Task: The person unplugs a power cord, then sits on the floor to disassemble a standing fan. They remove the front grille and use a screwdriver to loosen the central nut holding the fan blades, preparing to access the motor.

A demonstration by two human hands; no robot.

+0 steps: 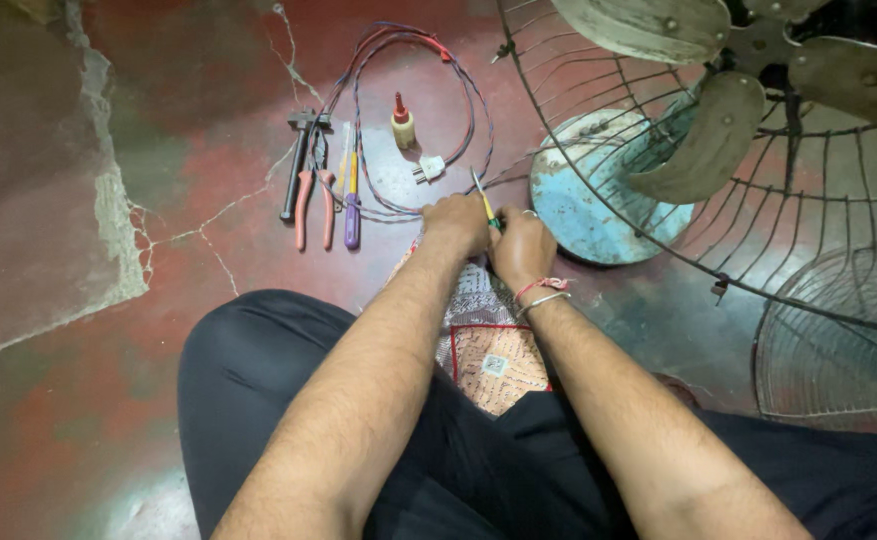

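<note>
My left hand point(455, 222) and my right hand point(521, 247) meet over a patterned cloth point(486, 345) on the floor. Both are closed around a thin screwdriver point(481, 190) with a yellow-green handle, whose tip sticks up between them. What lies under my hands is hidden. A twisted red and blue cable point(463, 85) loops away from my hands to a white plug point(429, 168). The round blue base point(583, 200) of a pedestal fan stands just right of my right hand.
A hammer point(296, 165), orange-handled pliers point(313, 200) and a purple-handled screwdriver point(352, 205) lie in a row to the left. A small bottle point(402, 125) stands beyond them. The fan's wire cage point(808, 190) and blades point(703, 135) fill the right side. A loose grille point(843, 335) lies at right.
</note>
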